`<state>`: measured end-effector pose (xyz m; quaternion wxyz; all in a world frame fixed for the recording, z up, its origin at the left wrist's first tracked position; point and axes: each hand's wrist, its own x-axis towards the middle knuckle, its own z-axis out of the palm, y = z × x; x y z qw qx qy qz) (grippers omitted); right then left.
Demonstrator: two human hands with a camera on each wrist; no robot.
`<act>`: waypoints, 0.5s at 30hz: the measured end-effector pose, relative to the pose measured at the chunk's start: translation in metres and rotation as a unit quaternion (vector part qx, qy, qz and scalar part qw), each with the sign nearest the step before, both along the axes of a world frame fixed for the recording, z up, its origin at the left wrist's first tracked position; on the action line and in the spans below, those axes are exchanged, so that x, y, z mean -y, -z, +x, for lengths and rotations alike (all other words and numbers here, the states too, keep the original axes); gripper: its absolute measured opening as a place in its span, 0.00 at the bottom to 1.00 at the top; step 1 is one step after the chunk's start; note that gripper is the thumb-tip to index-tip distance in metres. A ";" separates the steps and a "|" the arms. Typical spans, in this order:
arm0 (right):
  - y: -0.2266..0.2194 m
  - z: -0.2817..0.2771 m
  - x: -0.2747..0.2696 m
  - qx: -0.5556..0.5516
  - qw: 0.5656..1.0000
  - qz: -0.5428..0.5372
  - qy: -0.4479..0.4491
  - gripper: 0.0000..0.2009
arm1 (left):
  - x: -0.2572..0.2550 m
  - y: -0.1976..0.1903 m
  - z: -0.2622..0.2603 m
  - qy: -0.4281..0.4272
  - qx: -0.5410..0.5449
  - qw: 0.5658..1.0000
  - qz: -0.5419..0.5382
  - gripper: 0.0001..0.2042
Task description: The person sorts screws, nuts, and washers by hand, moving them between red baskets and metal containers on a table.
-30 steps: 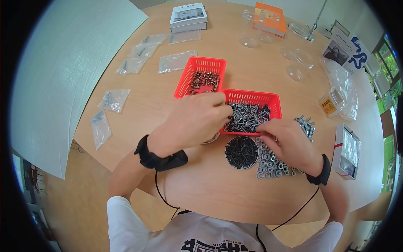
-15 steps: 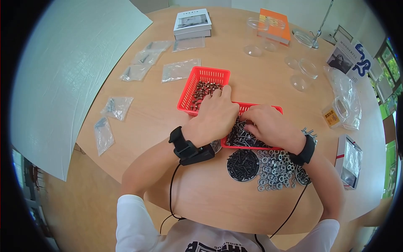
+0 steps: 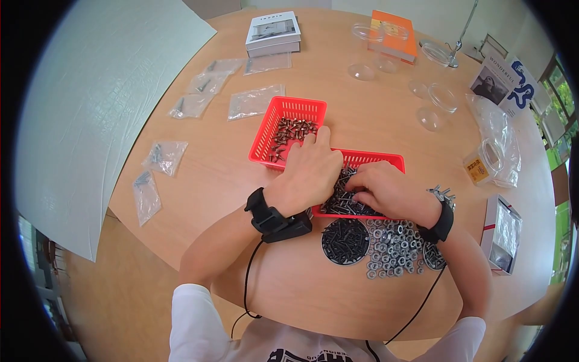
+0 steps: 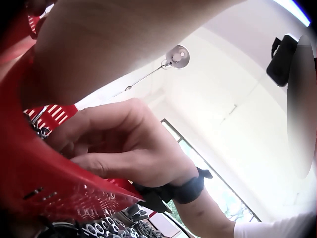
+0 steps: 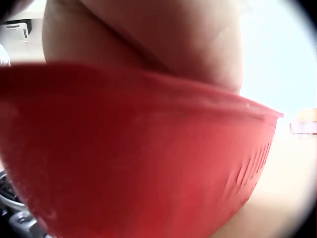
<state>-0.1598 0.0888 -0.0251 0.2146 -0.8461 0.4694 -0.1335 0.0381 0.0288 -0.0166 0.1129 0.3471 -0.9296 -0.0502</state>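
In the head view my right hand (image 3: 392, 190) reaches into a red basket (image 3: 395, 161) full of silver screws (image 3: 347, 202). Its fingers bend down among them, and the left wrist view shows the thumb beside the bent fingers, tips behind the rim. My left hand (image 3: 307, 172) lies back up over that basket's left end, two fingers stretched toward a second red basket (image 3: 263, 142) of bronze-coloured screws (image 3: 292, 130). Its thumb and the rest of its fingers are hidden beneath it. What either hand pinches I cannot tell. Red basket wall (image 5: 138, 158) fills most of the right wrist view.
In front of the baskets stand a round dish of black screws (image 3: 345, 241) and loose nuts (image 3: 392, 253). Small plastic bags (image 3: 166, 158) lie left, books (image 3: 272, 36) at the back. Clear round containers (image 3: 429, 119) and an open box (image 3: 502, 235) stand right. Cables hang from both wrists.
Over the last second my right hand has moved from the basket's front right corner to its middle, and my left hand forward and right. The last half second shows little change.
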 end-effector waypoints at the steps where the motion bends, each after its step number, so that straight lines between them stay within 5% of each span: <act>1: -0.001 0.001 0.000 -0.002 1.000 0.003 0.003 0.10 | 0.000 -0.001 0.000 0.002 -0.003 1.000 0.002 0.06; 15: -0.007 0.015 0.007 -0.041 0.994 0.078 0.067 0.09 | 0.001 0.010 0.001 -0.031 -0.033 0.999 -0.014 0.05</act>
